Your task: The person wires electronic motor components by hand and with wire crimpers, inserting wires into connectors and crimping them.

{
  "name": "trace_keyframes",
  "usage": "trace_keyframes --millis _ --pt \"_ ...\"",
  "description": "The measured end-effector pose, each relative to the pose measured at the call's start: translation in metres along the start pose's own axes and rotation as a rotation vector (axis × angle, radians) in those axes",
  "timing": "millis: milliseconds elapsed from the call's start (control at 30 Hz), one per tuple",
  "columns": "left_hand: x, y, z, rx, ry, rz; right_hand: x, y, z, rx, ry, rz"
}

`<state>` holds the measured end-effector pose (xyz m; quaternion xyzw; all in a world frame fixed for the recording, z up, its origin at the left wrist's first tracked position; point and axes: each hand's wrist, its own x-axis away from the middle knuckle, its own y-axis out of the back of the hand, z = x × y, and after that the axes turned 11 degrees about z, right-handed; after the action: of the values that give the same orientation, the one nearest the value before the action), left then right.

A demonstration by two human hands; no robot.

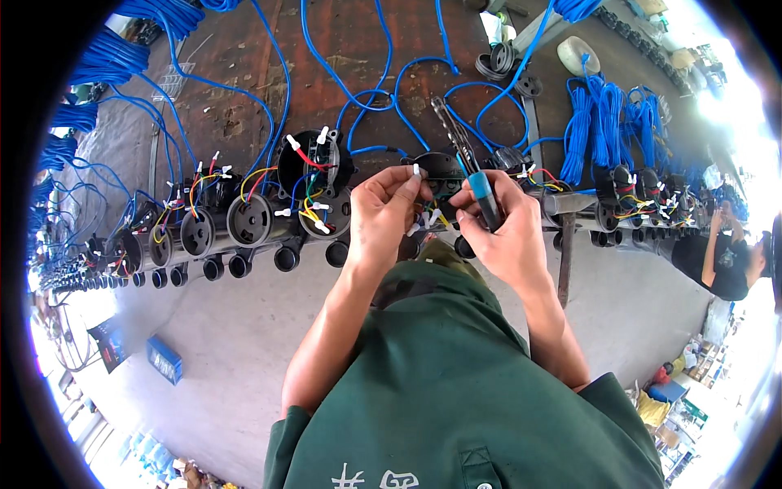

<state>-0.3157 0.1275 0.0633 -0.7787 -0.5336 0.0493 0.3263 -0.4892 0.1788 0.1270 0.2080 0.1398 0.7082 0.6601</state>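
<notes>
At the bench's near edge, my left hand (381, 213) is closed in a pinch on a small white wire connector (416, 169). My right hand (509, 224) grips pliers with blue and black handles (483, 196); their dark jaws point up and away, over the bench. Between my hands sits a black round motor-like housing (440, 165), partly covered by my fingers. Several short wires with white connectors (433, 218) show below it. Left of my left hand, another open black housing (303, 155) has coloured wires with white tips.
Black round housings (249, 220) with coloured wires line the edge of the brown bench (236, 73). Blue cables loop across it, with coiled bundles (607, 122) at right. A T-shaped, hammer-like piece (566, 204) juts out right of me. Another person (721, 257) stands far right. A blue box (164, 360) lies on the floor.
</notes>
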Motion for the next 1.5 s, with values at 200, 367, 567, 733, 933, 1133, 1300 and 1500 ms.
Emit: trace_keyframes --millis 200,367,567,733,933,1133,1300,1500 --pt "0.003 -0.002 0.003 0.038 -0.004 0.010 0.003 -0.007 0.004 0.128 0.032 -0.013" --pt "0.008 -0.007 0.002 -0.047 -0.022 0.037 0.002 -0.013 0.007 0.292 0.110 -0.088" --pt "0.006 -0.009 0.005 -0.054 -0.042 0.081 -0.005 0.001 -0.022 -0.047 0.033 -0.254" --pt "0.007 -0.010 0.007 -0.025 -0.128 -0.018 -0.002 0.020 -0.026 -0.297 -0.109 -0.232" --pt "0.009 -0.012 0.008 -0.018 -0.140 -0.038 0.000 0.016 -0.028 -0.320 -0.123 -0.291" --pt "0.006 -0.013 0.010 -0.073 -0.166 -0.019 -0.003 0.022 -0.036 -0.359 -0.125 -0.291" --pt "0.003 -0.013 0.004 -0.113 -0.129 -0.003 -0.004 0.017 -0.037 -0.244 -0.048 -0.258" --pt "0.002 -0.007 0.004 -0.086 -0.117 -0.014 -0.010 0.010 -0.026 -0.164 0.045 -0.209"
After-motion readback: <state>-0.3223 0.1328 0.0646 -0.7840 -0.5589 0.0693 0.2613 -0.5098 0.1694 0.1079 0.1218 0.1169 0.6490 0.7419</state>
